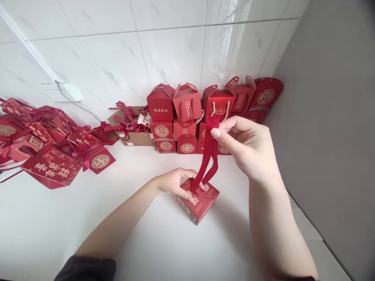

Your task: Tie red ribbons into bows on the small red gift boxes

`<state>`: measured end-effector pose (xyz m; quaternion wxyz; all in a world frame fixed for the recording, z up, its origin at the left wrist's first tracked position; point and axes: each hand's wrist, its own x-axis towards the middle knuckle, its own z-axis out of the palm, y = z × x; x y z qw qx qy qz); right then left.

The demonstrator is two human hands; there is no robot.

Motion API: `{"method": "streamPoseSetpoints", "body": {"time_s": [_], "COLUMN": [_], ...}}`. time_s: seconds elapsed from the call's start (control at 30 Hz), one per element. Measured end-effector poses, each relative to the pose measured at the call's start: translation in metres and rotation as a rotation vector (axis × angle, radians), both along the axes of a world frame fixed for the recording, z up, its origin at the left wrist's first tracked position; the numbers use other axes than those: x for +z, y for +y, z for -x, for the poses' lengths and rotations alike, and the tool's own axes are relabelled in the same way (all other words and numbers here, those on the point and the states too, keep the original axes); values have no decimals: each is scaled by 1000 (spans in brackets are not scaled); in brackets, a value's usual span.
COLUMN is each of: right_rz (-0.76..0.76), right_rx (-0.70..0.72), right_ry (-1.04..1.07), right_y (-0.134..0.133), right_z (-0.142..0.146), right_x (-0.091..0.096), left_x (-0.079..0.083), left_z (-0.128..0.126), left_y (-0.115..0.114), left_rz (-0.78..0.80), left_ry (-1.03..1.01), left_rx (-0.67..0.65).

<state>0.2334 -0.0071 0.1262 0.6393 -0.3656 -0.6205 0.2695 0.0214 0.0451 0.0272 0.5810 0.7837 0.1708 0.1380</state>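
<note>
On the white tabletop sits a small red gift box with gold print on its top. A red ribbon rises from the top of the box in two strands. My right hand pinches the ribbon's upper end between thumb and fingertips, well above the box. My left hand grips the box from the left, its fingers over the top face close to where the ribbon emerges. Part of the left fingers is hidden behind the ribbon.
Red boxes stand stacked along the tiled wall. Beside them is a cardboard carton full of ribbons and tags. A heap of ribboned red boxes lies at the left. A grey panel rises on the right.
</note>
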Motion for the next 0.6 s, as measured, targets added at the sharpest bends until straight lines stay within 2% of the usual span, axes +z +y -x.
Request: {"method": "streamPoseSetpoints", "body": {"time_s": [0.37,0.6], "right_rz": [41,25], "right_rx": [73,57], "right_ry": [46,42], "right_y": [-1,0], "right_z": [4,4], "right_x": [-1,-1], "left_x": [-9,-2], "left_z": [-1,-3], "left_y": [3,0], "left_rz": [-29,-44], "left_ry": [-2,2], "left_rx": [14,-6]}}
